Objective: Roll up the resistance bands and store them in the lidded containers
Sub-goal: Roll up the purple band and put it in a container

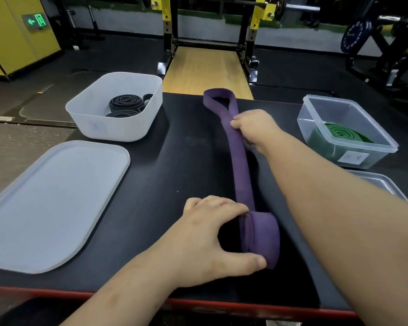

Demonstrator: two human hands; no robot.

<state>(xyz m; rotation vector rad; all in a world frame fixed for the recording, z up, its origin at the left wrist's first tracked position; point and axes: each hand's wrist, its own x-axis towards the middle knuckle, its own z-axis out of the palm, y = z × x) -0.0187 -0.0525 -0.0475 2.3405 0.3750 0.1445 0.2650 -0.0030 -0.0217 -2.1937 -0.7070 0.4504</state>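
Sitting at the far left of the black padded bench (165,165) is a flat translucent white plastic lid (57,203), hanging a bit over the left edge. Just behind it, a deep translucent white plastic tub (118,130) is standing open and holding a few coiled black rubber bands (126,102).

Moving toward the middle, the left grip (212,231) is clamping the near end of a long flat purple rubber resistance band (239,165). That end is already wound into a chunky roll (262,238). Thumb is pressing the near side of the roll, fingers are curling over the far side, and the roll is standing on its edge on the bench near the front.

From there the unrolled part is running straight away across the bench, with its looped far end lying at the back edge. Partway along, the right grip (257,128) is pinching the strip, with its forearm reaching in from the right.

Over on the right, a clear rectangular plastic container (309,123) is sitting open with a coiled green rubber band (339,132) inside. A clear plastic lid (377,182) is lying flat just in front of it, partly hidden behind the right forearm.
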